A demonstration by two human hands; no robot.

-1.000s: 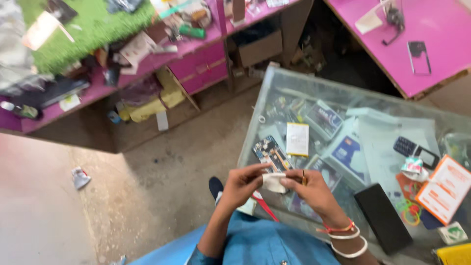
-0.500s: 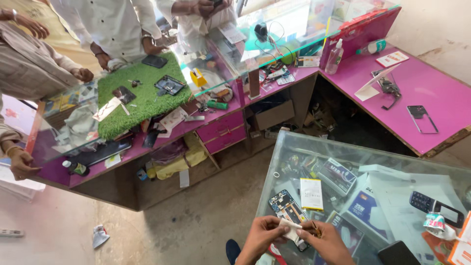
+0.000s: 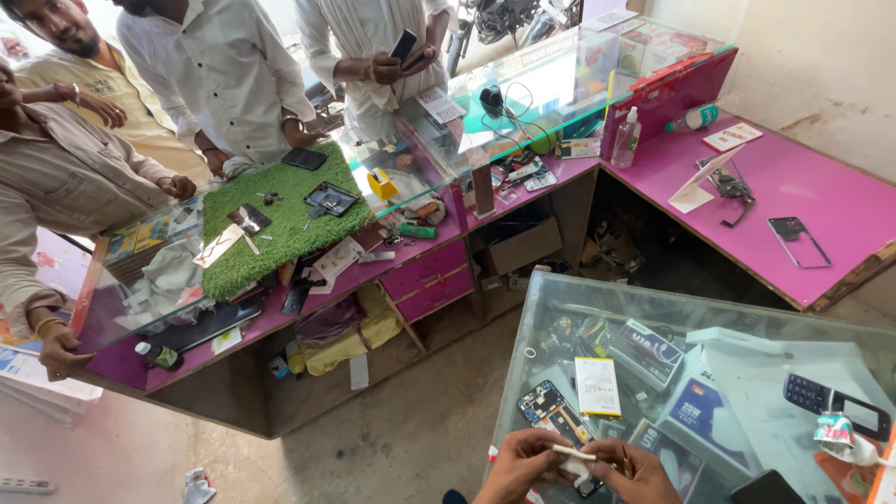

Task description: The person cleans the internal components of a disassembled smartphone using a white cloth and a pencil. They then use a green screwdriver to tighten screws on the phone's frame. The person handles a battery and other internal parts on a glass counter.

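At the bottom edge, my left hand [image 3: 519, 464] and my right hand [image 3: 629, 472] meet over a glass-topped table [image 3: 747, 308]. Together they pinch a small white piece [image 3: 574, 455], a thin strip with a crumpled white wad under it. What exactly it is I cannot tell. Just beyond my fingers lie an opened phone with its circuit board showing [image 3: 553, 411] and a flat white battery pack [image 3: 597, 385]. My wrists are cut off by the frame.
A black keypad phone [image 3: 835, 402], a tape roll [image 3: 835, 431] and boxes lie on the glass. A pink counter [image 3: 793, 187] wraps around, with a green turf mat [image 3: 280, 219] holding phone parts. Several people stand behind it; one [image 3: 387, 47] holds a phone.
The camera has tilted up, so my hands slid to the bottom of the view. The counter and the people behind it came into sight. My hands stay together on the white piece.
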